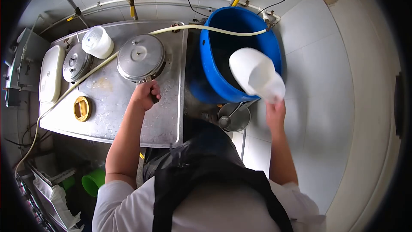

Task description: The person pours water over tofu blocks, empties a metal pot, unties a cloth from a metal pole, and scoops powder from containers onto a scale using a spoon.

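Note:
On the metal counter (pixel 165 122), a pressure cooker (pixel 139 58) stands with its lid on. My left hand (pixel 146 95) is closed around its dark handle. My right hand (pixel 276 111) grips a white plastic scoop (pixel 249 66) by its narrow end. The scoop is tilted over the rim of a large blue barrel (pixel 210 66), its wide body above the barrel's dark inside. What the scoop contains cannot be made out.
A pale hose (pixel 189 27) crosses the counter and reaches over the barrel. Also on the counter are a smaller pressure cooker (pixel 77 62), white tub (pixel 98 42), white rectangular container (pixel 52 73) and yellow ring-shaped piece (pixel 82 108). Below the barrel is a metal pot (pixel 240 122).

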Action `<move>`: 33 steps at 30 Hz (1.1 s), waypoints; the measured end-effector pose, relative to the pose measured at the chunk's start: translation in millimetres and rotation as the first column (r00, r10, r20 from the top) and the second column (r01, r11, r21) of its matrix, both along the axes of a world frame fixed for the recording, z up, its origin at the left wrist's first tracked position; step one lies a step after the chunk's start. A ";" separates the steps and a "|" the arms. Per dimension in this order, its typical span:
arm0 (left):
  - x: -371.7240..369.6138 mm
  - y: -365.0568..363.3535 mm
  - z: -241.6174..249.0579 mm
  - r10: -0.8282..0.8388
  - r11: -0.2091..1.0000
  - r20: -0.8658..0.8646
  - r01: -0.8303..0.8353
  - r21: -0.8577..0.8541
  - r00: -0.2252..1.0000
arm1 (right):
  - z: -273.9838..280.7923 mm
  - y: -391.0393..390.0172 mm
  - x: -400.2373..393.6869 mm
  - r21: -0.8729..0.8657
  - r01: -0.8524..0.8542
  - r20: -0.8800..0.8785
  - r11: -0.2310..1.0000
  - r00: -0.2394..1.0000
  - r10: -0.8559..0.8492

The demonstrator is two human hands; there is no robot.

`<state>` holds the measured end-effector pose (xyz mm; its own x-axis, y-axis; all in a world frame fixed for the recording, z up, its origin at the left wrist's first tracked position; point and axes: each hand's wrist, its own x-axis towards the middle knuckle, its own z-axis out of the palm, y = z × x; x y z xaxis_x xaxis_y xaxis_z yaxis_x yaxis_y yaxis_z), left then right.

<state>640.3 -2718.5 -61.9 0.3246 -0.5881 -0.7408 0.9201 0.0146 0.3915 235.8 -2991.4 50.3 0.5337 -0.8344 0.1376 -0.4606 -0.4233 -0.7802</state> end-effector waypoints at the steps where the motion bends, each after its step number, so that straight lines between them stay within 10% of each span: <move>1: -2.5 -0.4 -2.0 0.002 1.000 -0.005 -0.002 0.012 1.000 | -18.7 -36.1 15.3 -0.028 -0.060 0.060 0.998 0.996 0.062; 2: -3.1 -1.6 -3.5 -0.017 0.998 0.066 0.013 0.063 0.998 | -37.4 -71.6 35.7 -0.062 -0.124 0.121 0.990 0.984 0.131; 4: -11.3 -4.9 13.0 -0.027 0.991 0.141 0.009 0.130 0.990 | -47.6 -119.3 78.5 -0.268 -0.142 -0.533 0.953 0.846 -0.024; 6: -38.6 -14.7 60.4 -0.304 0.877 0.407 0.086 0.472 0.862 | -91.0 -160.0 110.9 -0.270 -0.215 -0.667 0.939 0.744 -0.022; 8: -49.9 -16.7 72.8 -0.611 0.686 0.475 0.124 0.717 0.633 | -154.8 -209.3 142.2 -0.128 -0.446 -0.956 0.886 0.293 0.009; 10: -56.4 -19.4 57.9 -0.903 0.350 0.340 -0.009 0.937 0.262 | -252.3 -257.5 152.2 0.131 -0.353 -0.977 0.926 0.112 0.181; 11: -60.3 -31.7 72.0 -0.913 0.283 0.261 0.025 0.959 0.315 | -340.7 -282.5 148.9 0.157 0.156 -0.970 0.975 0.211 0.122; 12: -63.3 -36.2 65.9 -0.908 0.248 0.241 -0.022 0.968 0.343 | -330.3 -269.6 151.7 0.254 -0.352 -0.965 0.901 -0.155 0.212; 13: -63.6 -42.0 67.6 -0.887 0.241 0.237 -0.040 0.970 0.397 | -408.1 -282.1 137.4 0.209 -0.317 -0.976 0.925 -0.129 0.176; 15: -59.0 -59.0 73.0 -0.828 0.203 0.200 -0.052 0.978 0.524 | -339.6 -214.2 163.6 0.276 -0.509 -0.952 0.815 -0.264 0.157; 19: -59.5 -60.5 56.7 -0.776 0.145 0.210 -0.156 0.977 0.595 | -382.2 -204.8 185.1 0.311 -0.500 -0.875 0.808 0.181 0.449; 33: -58.7 -65.8 72.7 -0.711 0.177 0.231 -0.148 0.973 0.664 | -499.9 -267.3 245.9 0.104 -0.630 -0.242 0.770 0.735 0.634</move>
